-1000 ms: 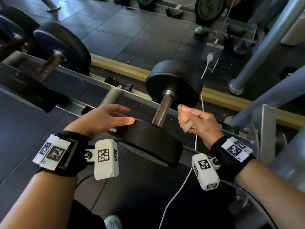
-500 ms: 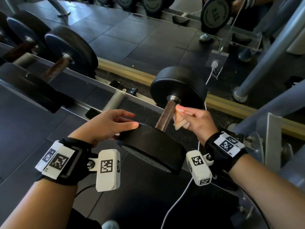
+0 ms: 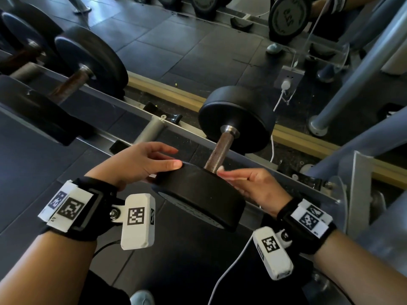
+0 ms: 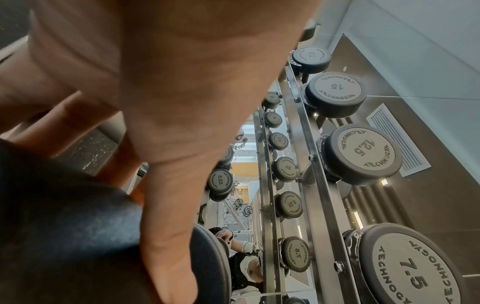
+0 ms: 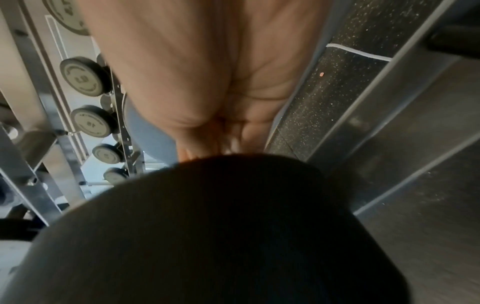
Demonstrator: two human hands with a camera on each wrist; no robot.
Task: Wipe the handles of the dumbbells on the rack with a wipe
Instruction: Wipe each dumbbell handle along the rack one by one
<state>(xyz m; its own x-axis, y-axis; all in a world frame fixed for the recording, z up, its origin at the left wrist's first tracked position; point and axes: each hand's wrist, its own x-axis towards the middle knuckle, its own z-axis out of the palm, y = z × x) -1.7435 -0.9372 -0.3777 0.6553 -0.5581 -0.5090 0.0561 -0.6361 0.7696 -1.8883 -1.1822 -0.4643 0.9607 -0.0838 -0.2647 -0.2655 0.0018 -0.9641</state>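
On the grey metal rack, the head view shows three black round-headed dumbbells in whole or part. Two sit at the far left, side by side, the nearer of them a black dumbbell with a rusty brown handle. The third, a black dumbbell with a knurled steel handle, lies to the right, across both rails, its near head toward the person and its far head toward the mirror. The stretch of rack between the left pair and this one holds only a grey cross tube.

The left hand rests on the left edge of the near head, thumb laid flat along the rim and fingers extended, loosely spread, gripping nothing. The left wrist view shows that thumb pressed on the dark rubber, with the mirrored rows of numbered dumbbells beyond.

The right hand lies on the right side of the same head, fingers together and reaching toward the base of the steel handle. A sliver of pale pink wipe shows under its fingers; I cannot tell how the wipe is held. The right wrist view is blurred, and the head hides the fingertips.

A white cable hangs past the far head from a wall socket, and another runs below the right wrist.
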